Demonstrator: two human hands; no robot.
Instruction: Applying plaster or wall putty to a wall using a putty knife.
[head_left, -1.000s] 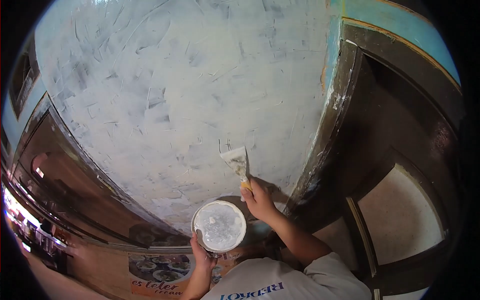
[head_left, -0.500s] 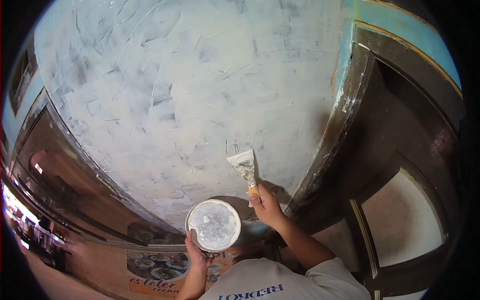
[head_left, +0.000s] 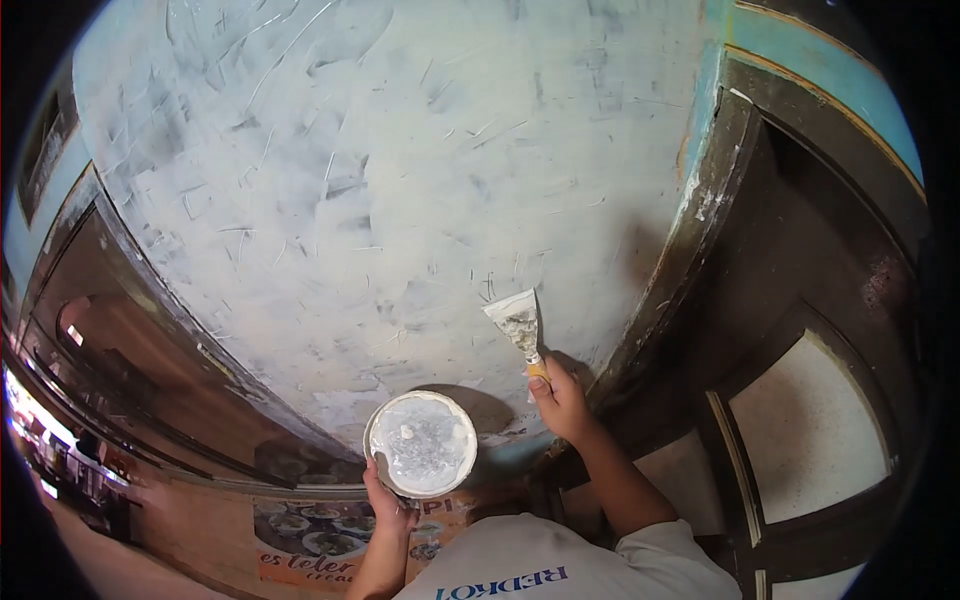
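Note:
In my right hand (head_left: 562, 400) is a putty knife (head_left: 517, 325) with a yellow handle, its wide blade smeared with white filler. The blade's edge is at the wall (head_left: 420, 180); whether it presses on the surface I cannot tell. My left hand (head_left: 388, 500) grips a round white tub (head_left: 424, 495) by its side, thumb near the rim. White paste (head_left: 420, 445) coats the inside of the tub, with a few lumps in it. Pale, streaky filler covers the wall, with grey patches and short dark marks just above the blade.
A dark wooden door frame (head_left: 690, 230) borders the wall on the right, beside a dark panelled door (head_left: 830, 250). Another framed opening (head_left: 130, 300) lies at left. Below the tub, a banner with food pictures (head_left: 320, 525) shows.
The putty knife and my right hand have shifted right and slightly up along the wall. The tub in my left hand has moved slightly up and left.

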